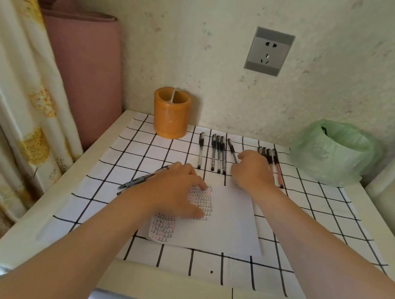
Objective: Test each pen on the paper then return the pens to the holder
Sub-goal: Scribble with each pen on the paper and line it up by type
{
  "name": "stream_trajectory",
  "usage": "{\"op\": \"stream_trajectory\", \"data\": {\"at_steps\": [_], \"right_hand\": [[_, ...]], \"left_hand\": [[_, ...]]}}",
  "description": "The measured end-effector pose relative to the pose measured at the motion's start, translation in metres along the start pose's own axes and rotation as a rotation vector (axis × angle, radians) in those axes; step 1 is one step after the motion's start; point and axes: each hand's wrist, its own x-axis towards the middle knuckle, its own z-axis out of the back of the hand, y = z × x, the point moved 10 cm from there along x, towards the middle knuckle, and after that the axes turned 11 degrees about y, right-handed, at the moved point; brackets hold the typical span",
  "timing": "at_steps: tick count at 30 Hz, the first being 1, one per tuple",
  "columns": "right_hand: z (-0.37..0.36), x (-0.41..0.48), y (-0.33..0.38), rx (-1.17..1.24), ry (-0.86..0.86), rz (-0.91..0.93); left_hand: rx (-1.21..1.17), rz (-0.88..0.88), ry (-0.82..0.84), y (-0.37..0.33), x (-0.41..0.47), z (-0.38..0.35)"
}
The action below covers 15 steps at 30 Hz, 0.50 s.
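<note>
An orange pen holder (pixel 170 113) stands at the back of the table. Several pens (pixel 217 153) lie in a row in front of it, and more pens (pixel 277 165) lie further right. My right hand (pixel 253 173) curls its fingers round one slanted pen (pixel 232 147) in the row. My left hand (pixel 176 189) presses flat on the written paper (pixel 230 219). Two pens (pixel 142 178) lie under and to the left of that hand.
A checked cloth (pixel 119 164) covers the white table. A bin lined with a green bag (pixel 336 152) stands at the back right. A pink roll (pixel 85 59) and a curtain (pixel 9 99) are at the left. A wall socket (pixel 268 51) is above.
</note>
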Motion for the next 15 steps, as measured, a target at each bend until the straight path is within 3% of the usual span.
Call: {"op": "stream_trajectory", "data": {"at_steps": [9,11,15], "right_hand": [[-0.003,0.002,0.012,-0.091,0.057,0.056],[0.001,-0.003,0.025,-0.127,0.022,0.093],[-0.012,-0.016,0.077,-0.125,0.011,0.339]], "left_hand": [[-0.062,-0.046,-0.048,0.008,0.0,0.004],[-0.1,-0.044,-0.135,0.017,-0.008,0.016],[-0.091,0.056,-0.348,0.051,-0.033,0.048]]}}
